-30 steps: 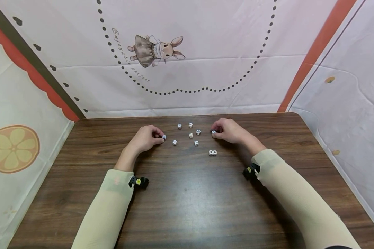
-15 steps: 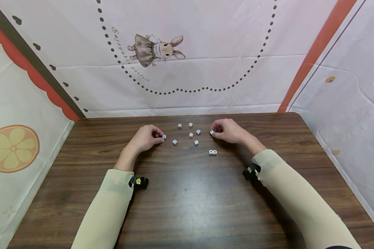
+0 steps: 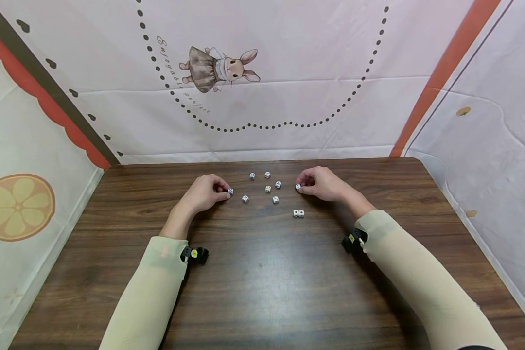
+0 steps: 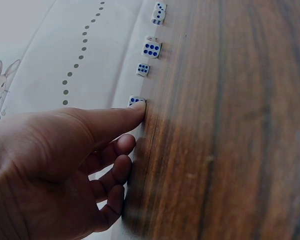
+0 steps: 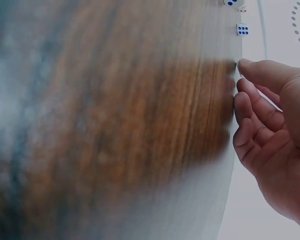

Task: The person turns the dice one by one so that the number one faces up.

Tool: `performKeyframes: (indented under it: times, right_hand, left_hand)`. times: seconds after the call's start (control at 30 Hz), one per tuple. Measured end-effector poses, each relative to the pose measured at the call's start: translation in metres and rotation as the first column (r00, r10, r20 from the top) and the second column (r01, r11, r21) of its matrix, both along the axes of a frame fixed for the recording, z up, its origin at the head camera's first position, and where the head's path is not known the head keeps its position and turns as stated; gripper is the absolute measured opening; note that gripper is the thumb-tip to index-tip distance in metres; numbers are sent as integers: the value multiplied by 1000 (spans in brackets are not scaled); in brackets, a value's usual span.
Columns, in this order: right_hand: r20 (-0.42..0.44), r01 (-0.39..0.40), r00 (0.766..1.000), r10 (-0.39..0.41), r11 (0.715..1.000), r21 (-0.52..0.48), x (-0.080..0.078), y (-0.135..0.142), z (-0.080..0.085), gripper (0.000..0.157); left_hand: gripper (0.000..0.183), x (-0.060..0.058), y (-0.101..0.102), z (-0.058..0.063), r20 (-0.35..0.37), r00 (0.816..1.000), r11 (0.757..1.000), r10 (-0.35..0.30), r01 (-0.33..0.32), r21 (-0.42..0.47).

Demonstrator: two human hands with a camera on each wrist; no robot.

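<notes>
At the far part of the table my left hand (image 3: pixel 205 193) pinches a white die (image 3: pixel 230 191) between thumb and fingers. The left wrist view shows that die partly covered by the thumb tip (image 4: pixel 138 107). Across from it, my right hand (image 3: pixel 321 183) holds another white die (image 3: pixel 298 187) at its fingertips, low at the tabletop. In the right wrist view this die is hidden behind the fingers. Between the hands lie several loose dice, among them one near the left hand (image 3: pixel 245 199) and one nearer the right, a white die (image 3: pixel 278 184).
Two dice (image 3: pixel 298 213) sit side by side, each with a single dot up, in front of the right hand. The brown wooden table (image 3: pixel 253 282) ends at a printed cloth backdrop (image 3: pixel 288 102). Black wrist cameras (image 3: pixel 194 254) sit at both sleeves.
The die in my right hand has turned a little and shifted slightly left, with the fingers following it. My left hand and the loose dice keep their places.
</notes>
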State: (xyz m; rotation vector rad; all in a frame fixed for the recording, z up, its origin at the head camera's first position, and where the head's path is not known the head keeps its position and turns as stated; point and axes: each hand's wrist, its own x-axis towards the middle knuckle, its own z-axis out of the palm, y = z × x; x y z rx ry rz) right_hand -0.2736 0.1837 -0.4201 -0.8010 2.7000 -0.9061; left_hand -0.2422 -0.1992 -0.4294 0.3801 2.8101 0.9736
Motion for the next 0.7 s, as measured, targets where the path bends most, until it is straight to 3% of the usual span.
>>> performKeyframes:
  times: [0.27,0.43,0.7]
  right_hand:
    - [13,6,1000,-6,1000,7,1,1,1,9]
    - [13,0,1000,0,1000,12,2,1,2,18]
    - [-46,-87,995,88,996,17,4,3,3,32]
  left_hand:
    - [13,0,1,3,6,1000,1000,2,-2,1]
    - [13,0,2,5,15,1000,1000,13,-13,1]
    - [14,1,2,4,15,1000,1000,15,-15,-2]
